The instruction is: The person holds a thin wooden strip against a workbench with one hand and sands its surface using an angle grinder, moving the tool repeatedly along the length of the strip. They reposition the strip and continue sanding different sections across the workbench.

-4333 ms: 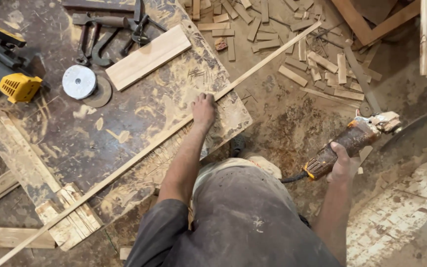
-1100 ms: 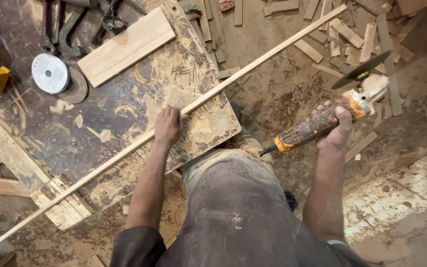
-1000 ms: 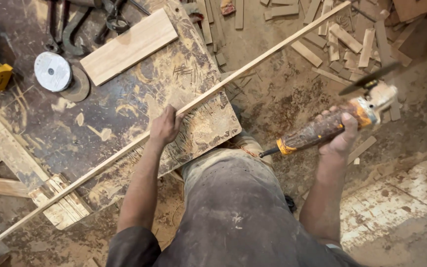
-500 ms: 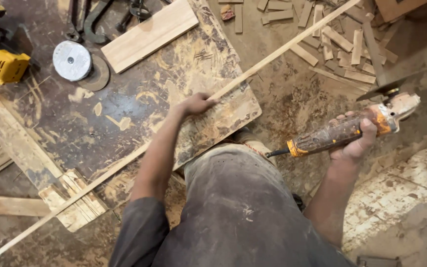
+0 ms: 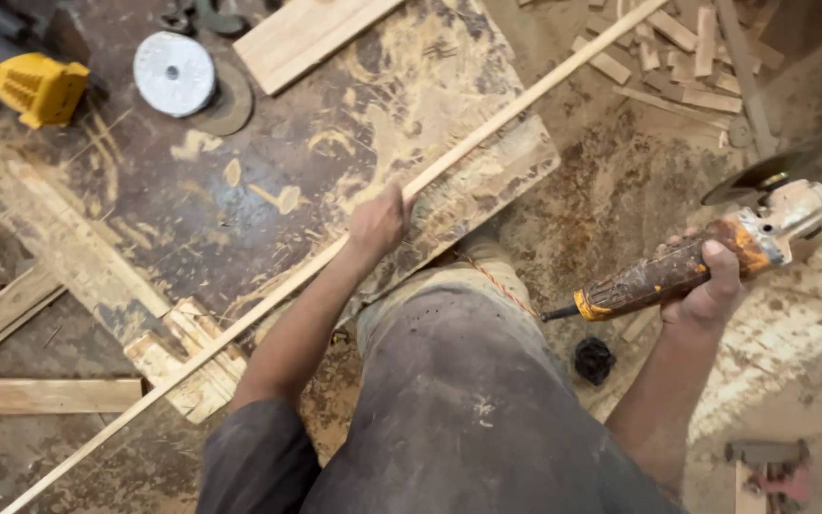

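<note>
Strip (image 5: 487, 128) of thin wood runs diagonally across the dusty surface (image 5: 240, 219), from lower left to upper right. Your left hand (image 5: 380, 221) closes its grip around it near the surface's front edge. Off to the right, well apart, your right hand (image 5: 711, 286) is wrapped tight on a grimy grinder (image 5: 687, 266), its disc raised.

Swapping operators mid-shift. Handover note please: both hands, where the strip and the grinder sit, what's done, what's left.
Left hand: gripping the long thin wooden strip, which lies diagonally across the dusty workbench.
Right hand: holding the angle grinder off to the side, disc clear of the strip.
Done: no cut visible on the strip.
Left: any grinder work on the strip, as far as can be seen.
</note>
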